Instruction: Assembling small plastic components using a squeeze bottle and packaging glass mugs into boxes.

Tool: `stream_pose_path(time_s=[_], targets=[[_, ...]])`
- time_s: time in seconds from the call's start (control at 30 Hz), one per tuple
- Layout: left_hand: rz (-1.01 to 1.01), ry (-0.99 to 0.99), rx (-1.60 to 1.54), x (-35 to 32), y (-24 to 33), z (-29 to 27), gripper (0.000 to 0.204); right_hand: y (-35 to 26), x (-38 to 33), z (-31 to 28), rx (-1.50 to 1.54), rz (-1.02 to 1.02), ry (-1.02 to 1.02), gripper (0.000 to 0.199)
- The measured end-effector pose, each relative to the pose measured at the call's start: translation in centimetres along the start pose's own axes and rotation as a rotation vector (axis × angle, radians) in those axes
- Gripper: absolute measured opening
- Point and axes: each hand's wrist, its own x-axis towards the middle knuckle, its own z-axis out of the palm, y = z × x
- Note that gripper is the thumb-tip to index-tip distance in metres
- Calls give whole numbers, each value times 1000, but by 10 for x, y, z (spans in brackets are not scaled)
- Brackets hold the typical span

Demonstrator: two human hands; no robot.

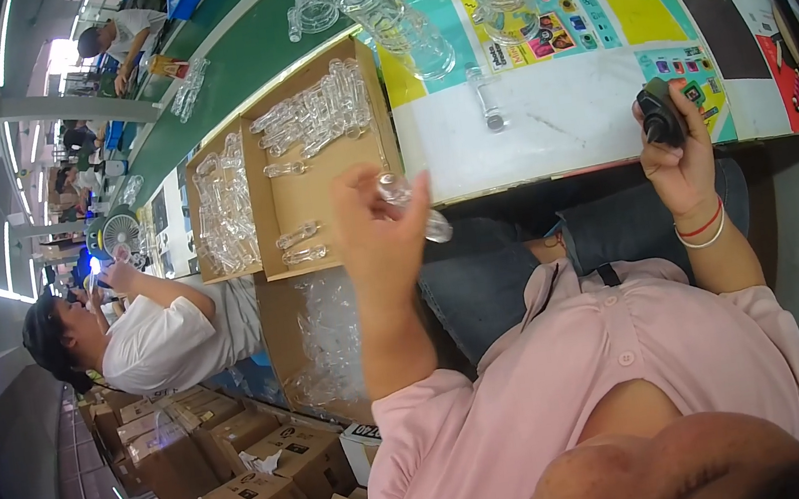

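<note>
A pink shirt (pixel 582 407) with loose sleeves (pixel 422 420) and round buttons (pixel 626 358) down the front tops blue jeans (pixel 470 306); a red band (pixel 700 227) and white bracelet (pixel 708 240) circle the wrist (pixel 691 200) below the right hand (pixel 681 152).

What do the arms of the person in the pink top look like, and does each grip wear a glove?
Both arms have loose, pale pink sleeves, and the forearms are bare. The left grip and right grip wear no gloves. Around the right wrist are a thin red band and a whitish band. No bands show on the left wrist.
</note>
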Motion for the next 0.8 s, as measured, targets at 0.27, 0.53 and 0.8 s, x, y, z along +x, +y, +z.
stream_pose_path(time_s=[0.27, 0.53, 0.8], targets=[[-310, -369, -1113, -23, 24, 55, 31, 0, -13, 7, -83, 39, 51, 29], [-328, -340, -1194, -50, 48, 69, 33, 8, -23, 37, -381, -243, 62, 35], [-170, -206, -1138, -64, 56, 74, 40, -6, -41, 52, -1161, -660, -640, 40]])
